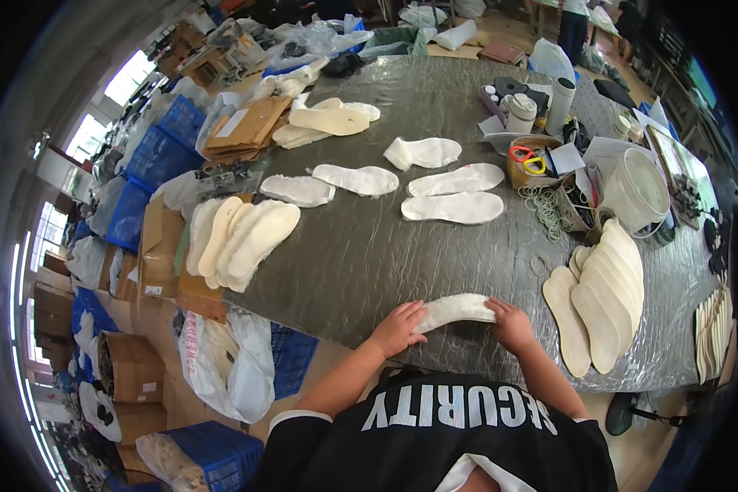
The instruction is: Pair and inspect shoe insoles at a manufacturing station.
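Observation:
A white fleecy insole (457, 309) is held crosswise at the table's near edge, curved with its middle arched away from me. My left hand (399, 327) is closed on its left end, and my right hand (511, 325) grips the right end. Further in, single fleecy insoles lie flat: a white insole (453, 207), another just behind it, a shorter-looking insole (424, 152) beyond, and a fluffy insole (356, 179) to their left. A fanned pile of cream insoles (619, 295) is right of my right hand. More overlapping insoles (258, 239) lie at the table's left edge.
At the right stand a white bucket (634, 190), a box with scissors (533, 161) and a heap of rubber bands (544, 207). Brown cardboard pieces (250, 125) and stacked insoles (330, 120) are at the far left. Blue crates (141, 169) and plastic bags (236, 369) crowd the left side.

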{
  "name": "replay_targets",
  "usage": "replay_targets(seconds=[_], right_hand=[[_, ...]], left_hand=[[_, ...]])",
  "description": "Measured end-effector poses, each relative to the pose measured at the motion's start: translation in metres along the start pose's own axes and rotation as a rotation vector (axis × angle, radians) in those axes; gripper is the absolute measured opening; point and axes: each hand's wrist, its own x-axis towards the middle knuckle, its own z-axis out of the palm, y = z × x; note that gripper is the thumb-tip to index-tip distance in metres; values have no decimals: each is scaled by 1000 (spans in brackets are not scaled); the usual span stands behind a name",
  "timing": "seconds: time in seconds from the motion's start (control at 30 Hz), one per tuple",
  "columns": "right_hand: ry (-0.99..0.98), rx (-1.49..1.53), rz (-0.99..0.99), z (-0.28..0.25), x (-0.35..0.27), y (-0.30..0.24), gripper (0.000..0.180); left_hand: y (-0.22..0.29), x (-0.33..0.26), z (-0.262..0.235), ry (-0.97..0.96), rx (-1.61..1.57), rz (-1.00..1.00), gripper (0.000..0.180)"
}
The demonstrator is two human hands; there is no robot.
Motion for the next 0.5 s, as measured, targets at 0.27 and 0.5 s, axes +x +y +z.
replay_targets(seconds=[0.27,0.5], right_hand=[[-406,74,161,-44,1,-11,38],[-25,-7,-5,-41,27,-37,18]], left_hand=[[6,-5,5,123,-30,-9,34],[40,39,-23,271,-26,184,32]])
